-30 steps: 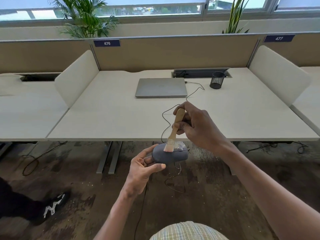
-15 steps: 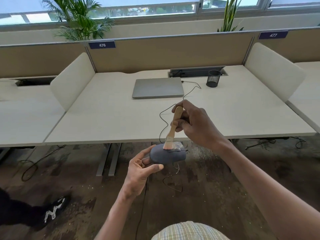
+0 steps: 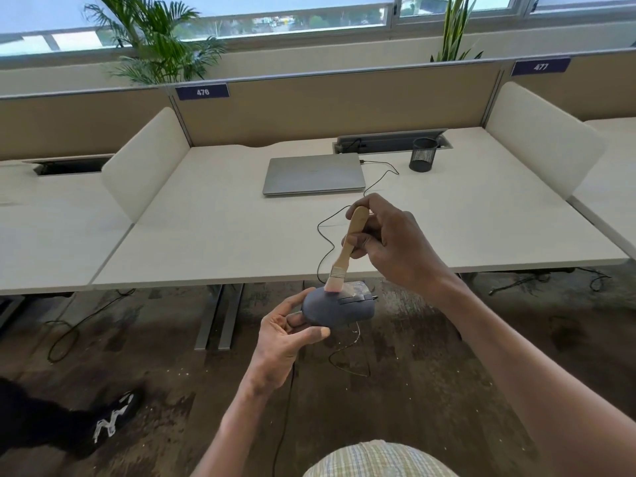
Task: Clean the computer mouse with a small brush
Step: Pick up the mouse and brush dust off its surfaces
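Note:
A dark grey wired computer mouse (image 3: 339, 309) is held in the air in front of the desk edge, over the floor. My left hand (image 3: 287, 333) grips its rear end from below, thumb along its near side. A small brush (image 3: 346, 251) with a wooden handle and pale bristles stands almost upright. Its bristles touch the top of the mouse near the buttons. My right hand (image 3: 395, 244) grips the brush handle from the right. The mouse's thin black cable (image 3: 325, 242) runs up over the desk toward the laptop.
A shut silver laptop (image 3: 313, 175) lies at the back of the white desk (image 3: 206, 228), a black mesh pen cup (image 3: 423, 154) to its right. White dividers (image 3: 148, 163) flank the desk. Another person's black shoe (image 3: 113, 420) is on the floor at lower left.
The view has shifted slightly. Both hands, the mouse and the brush keep nearly the same pose, with the bristles staying on the mouse's top.

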{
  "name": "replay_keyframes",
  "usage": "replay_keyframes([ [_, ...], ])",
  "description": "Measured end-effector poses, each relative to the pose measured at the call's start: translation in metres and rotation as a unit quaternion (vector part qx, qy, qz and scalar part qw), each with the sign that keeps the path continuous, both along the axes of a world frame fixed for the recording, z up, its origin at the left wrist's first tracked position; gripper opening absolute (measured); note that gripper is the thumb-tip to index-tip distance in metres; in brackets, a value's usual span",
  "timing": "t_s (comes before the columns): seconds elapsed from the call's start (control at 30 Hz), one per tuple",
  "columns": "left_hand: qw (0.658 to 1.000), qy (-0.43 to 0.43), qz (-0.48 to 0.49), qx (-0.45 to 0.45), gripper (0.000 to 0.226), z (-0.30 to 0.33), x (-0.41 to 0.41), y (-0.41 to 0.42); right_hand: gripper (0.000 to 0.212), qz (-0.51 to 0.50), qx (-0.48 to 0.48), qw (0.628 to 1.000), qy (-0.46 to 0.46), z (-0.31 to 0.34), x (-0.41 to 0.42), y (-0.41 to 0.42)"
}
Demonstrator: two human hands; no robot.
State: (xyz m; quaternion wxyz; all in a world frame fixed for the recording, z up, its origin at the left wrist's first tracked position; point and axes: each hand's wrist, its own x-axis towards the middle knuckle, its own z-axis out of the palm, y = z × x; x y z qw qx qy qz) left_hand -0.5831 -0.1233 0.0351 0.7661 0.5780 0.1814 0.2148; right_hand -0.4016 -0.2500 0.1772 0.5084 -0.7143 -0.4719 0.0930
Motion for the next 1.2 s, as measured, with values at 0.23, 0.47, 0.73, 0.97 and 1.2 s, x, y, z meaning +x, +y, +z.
replay_keyframes([
  [0.23, 1.000, -0.002, -0.002, 0.002, 0.072, -0.002, -0.003, -0.002, 0.037, -0.002, -0.015, 1.000, -0.005, -0.002, -0.001, -0.002],
  [0.47, 1.000, -0.001, -0.010, -0.004, 0.073, -0.007, -0.004, -0.003, 0.037, -0.013, -0.001, 1.000, 0.016, -0.003, 0.001, -0.006],
  [0.73, 1.000, 0.001, -0.018, -0.005, 0.072, -0.009, -0.001, -0.003, 0.034, -0.020, -0.036, 0.999, 0.000, -0.005, 0.005, 0.000],
  [0.97, 1.000, 0.002, -0.015, -0.012, 0.071, -0.009, -0.003, -0.001, 0.035, -0.021, -0.016, 0.999, 0.027, -0.005, 0.005, 0.001],
  [1.2, 1.000, 0.008, -0.010, -0.022, 0.081, -0.012, -0.004, -0.002, 0.031, -0.039, -0.032, 0.999, 0.001, -0.010, 0.005, 0.002],
])
